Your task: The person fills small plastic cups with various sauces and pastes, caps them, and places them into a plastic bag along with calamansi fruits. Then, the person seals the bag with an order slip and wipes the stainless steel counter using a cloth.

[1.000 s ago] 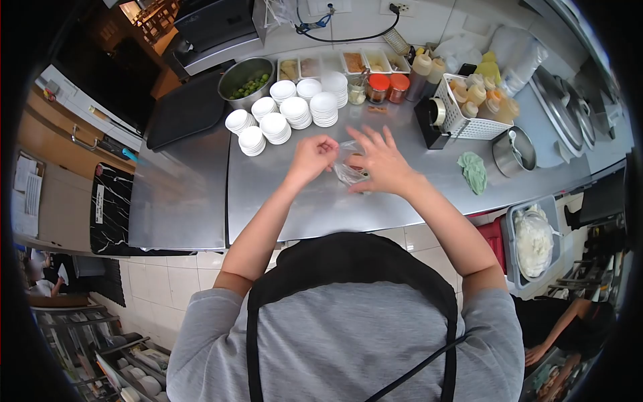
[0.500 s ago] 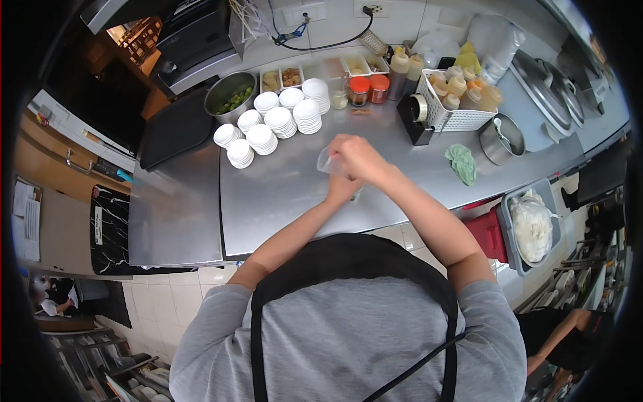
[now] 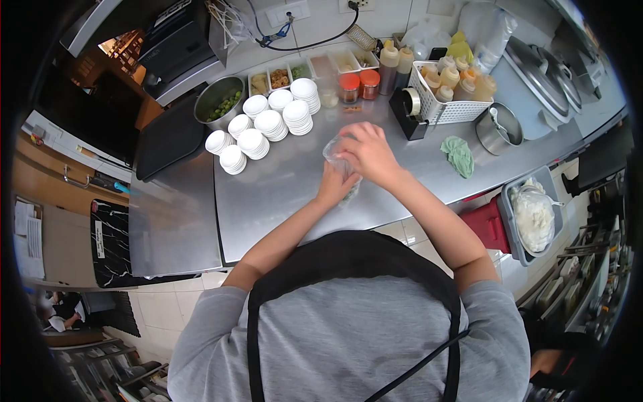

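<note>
A clear plastic bag point(image 3: 333, 149) is held upright over the metal counter, with something greenish low down in it that I cannot make out. My left hand point(image 3: 335, 181) is closed around the middle of the bag. Above it, my right hand point(image 3: 370, 154) has its fingers bent and pinching at the bag's upper part. The palm sides of both hands are hidden from the camera.
Stacks of small white dishes point(image 3: 270, 125) stand left of my hands, beside a steel pot point(image 3: 221, 100) of green limes. Red-lidded jars point(image 3: 349, 88), a white basket point(image 3: 455, 110) of squeeze bottles, a green cloth point(image 3: 459, 157) and a steel pot point(image 3: 499, 128) line the back and right.
My right hand has shifted slightly right and its fingers have spread more around the bag's top. My left hand has come up a little and shows more. The view has tilted slightly.
</note>
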Demonstrator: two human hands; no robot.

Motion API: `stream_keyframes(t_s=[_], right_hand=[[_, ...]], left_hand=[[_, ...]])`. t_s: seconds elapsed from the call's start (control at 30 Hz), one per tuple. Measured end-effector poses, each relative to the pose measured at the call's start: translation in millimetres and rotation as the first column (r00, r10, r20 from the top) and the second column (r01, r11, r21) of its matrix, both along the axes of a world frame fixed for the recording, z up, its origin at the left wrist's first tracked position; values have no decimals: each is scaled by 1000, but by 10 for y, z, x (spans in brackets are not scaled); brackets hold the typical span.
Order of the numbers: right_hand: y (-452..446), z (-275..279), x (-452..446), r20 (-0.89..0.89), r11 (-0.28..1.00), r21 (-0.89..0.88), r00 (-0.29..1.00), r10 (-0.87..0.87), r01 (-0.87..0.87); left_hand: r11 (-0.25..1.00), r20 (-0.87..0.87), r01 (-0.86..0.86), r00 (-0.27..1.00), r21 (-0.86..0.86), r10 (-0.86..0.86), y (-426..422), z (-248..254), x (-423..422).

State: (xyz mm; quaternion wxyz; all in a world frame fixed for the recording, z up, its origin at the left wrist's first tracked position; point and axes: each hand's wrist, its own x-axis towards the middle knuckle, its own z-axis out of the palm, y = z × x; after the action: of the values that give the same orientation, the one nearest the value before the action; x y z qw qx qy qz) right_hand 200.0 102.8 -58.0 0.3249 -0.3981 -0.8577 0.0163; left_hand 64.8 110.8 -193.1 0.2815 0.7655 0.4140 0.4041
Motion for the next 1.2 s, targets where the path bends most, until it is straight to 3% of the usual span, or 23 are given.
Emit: stream_keyframes(t_s=[0.07,0.13,0.2,0.27,0.37,0.43,0.5,0.53,0.6,0.63,0.7,0.77,0.8,0.87,0.9,0.93,0.97,1.0,1.07,1.1,1.2], right_hand=[[-87,-34,135,-35,997,-70,999,-29,27],[-161,-91,250,-65,989,-145,996,-54,44],[-203,-172,318,106,998,-60,994,22,-16],[-209,-141,363,103,996,-81,994,28,-20],[-179,-11,381,67,991,-128,997,39,-30],[-96,-6,376,35,987,-155,998,43,-37],[44,-62,343,-61,905,-423,998,6,-31],[101,-104,305,-61,905,-424,998,7,-33],[182,-226,202,155,861,-491,986,-62,131],[208,-297,156,154,863,-489,986,-59,128],[252,-398,85,154,724,-670,984,-86,167],[151,-211,62,127,717,-688,991,-29,109],[109,-151,54,100,705,-707,995,23,54],[119,-308,103,184,739,-670,980,75,70],[118,-315,112,269,776,-625,956,115,82],[117,-316,113,270,776,-626,955,119,80],[107,-315,107,400,809,-556,915,60,190],[87,-303,89,517,832,-472,856,-6,291],[32,-342,36,452,870,-419,890,-48,260],[20,-365,6,382,903,-358,920,-88,236],[34,-469,-84,443,877,-356,885,-146,323]], left_hand=[[995,-207,-25,977,93,44,-4,-59,-48],[993,-200,-29,978,112,51,-14,-69,-69],[991,-196,-33,979,130,58,-72,-4,-71],[995,142,-88,985,-47,94,-220,305,-34],[978,243,-197,948,-61,206,-344,599,-64],[977,175,-199,962,-77,210,-334,626,-149],[975,111,-203,971,-86,212,-283,577,-245],[984,131,-148,978,-96,160,-244,495,-293],[990,151,-97,982,-104,112,-244,427,-312],[983,204,-122,967,-140,150,-269,444,-284],[973,255,-150,948,-176,192,-352,571,-179],[932,509,-203,793,-299,336,-456,844,-39],[931,510,-208,790,-301,341,-448,828,-58],[974,204,-202,954,-103,220,-433,770,-130],[973,206,-206,953,-105,224,-442,751,-184],[979,66,-177,981,-103,185,-464,736,-254],[984,-76,-146,987,-105,139,-487,726,-312],[983,-77,-147,987,-106,139,-522,749,-352],[994,-163,-77,982,82,90,-618,799,-401],[994,-166,-76,982,78,88,-667,801,-401],[994,-166,-80,982,73,91,-749,785,-398]])
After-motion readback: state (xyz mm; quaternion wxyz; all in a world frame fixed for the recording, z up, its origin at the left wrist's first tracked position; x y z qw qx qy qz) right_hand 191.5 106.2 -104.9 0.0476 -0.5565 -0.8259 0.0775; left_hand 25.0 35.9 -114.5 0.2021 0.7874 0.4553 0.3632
